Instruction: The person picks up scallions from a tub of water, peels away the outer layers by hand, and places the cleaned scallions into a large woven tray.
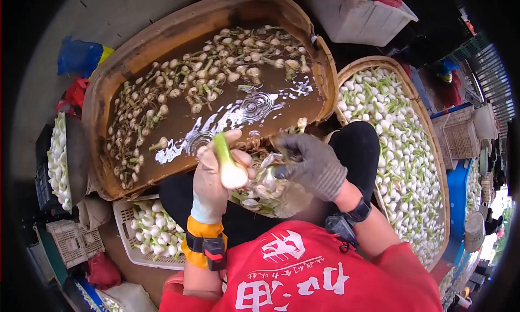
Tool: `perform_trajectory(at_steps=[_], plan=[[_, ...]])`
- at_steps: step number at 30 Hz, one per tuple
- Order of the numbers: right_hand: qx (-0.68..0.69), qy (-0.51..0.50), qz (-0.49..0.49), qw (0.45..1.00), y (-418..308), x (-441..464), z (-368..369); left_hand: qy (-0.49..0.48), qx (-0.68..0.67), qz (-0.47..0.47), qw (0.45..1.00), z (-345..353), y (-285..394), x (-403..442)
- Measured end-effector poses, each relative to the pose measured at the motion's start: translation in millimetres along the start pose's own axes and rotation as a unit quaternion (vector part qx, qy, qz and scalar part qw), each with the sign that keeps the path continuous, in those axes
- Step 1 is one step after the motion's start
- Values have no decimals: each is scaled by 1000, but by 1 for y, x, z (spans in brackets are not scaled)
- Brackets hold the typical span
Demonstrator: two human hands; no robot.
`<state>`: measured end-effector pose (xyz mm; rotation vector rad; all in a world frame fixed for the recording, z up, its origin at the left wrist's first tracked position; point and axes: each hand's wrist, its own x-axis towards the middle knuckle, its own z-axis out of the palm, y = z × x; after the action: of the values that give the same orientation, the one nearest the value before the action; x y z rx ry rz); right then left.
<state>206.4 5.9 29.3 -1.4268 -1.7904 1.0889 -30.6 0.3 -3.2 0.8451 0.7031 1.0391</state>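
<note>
My left hand [216,174], in a pale glove with an orange cuff, holds a peeled white bulb [234,175] with a short green stem pointing up. To its right is my right hand [310,163] in a grey glove, fingers curled and partly blurred; whether anything is between them is hidden. Beneath both hands lies a heap of peeled skins and leaf scraps [265,190] over my lap. Just beyond, a large brown tub [127,68] holds murky water with many unpeeled bulbs [208,68] floating in it.
A long tub [403,68] at the right is full of clean white bulbs [390,133]. A white basket [127,233] of peeled bulbs stands at the lower left. At the top right is a white bin [360,19]; a blue bag [78,57] lies at the upper left.
</note>
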Motion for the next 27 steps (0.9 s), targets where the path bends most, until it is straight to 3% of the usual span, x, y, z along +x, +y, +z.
perform_trajectory(at_steps=[2,6,8,11,13,14,16,18,19,20,22,23,24,25,26,27], plan=[[57,-2,-90,994,-16,21,8,64,236,96,965,32,-2,7],[35,-71,-77,994,-16,29,13,79,306,155,936,25,11,7],[0,-5,-83,997,-10,23,16,149,271,109,945,32,14,-1],[31,26,-81,996,-3,11,23,155,379,118,905,23,7,-8],[115,19,-16,993,8,7,32,98,556,203,800,14,8,-7],[113,23,-13,993,9,6,30,94,554,202,802,15,10,-7],[133,-53,36,989,9,6,23,42,523,209,825,18,17,-7],[152,-69,30,985,7,3,21,3,516,199,833,10,16,-8],[197,-82,35,976,4,2,20,-7,339,98,936,14,15,-12],[241,-96,39,965,3,1,20,-15,144,-9,989,16,15,-15],[147,-63,-110,981,14,1,26,-61,74,17,995,5,-1,-15],[73,-18,-225,972,16,2,26,-110,-133,-13,985,7,-9,-14],[-4,30,-335,942,17,4,26,-155,-334,-40,929,11,-14,-14],[-26,26,-332,943,17,3,26,-39,-228,-54,971,16,-16,-17],[-25,26,-332,943,20,3,30,-128,-279,-32,951,13,-18,-6],[-43,66,-341,937,26,4,34,-108,-179,-22,978,13,-14,-8]])
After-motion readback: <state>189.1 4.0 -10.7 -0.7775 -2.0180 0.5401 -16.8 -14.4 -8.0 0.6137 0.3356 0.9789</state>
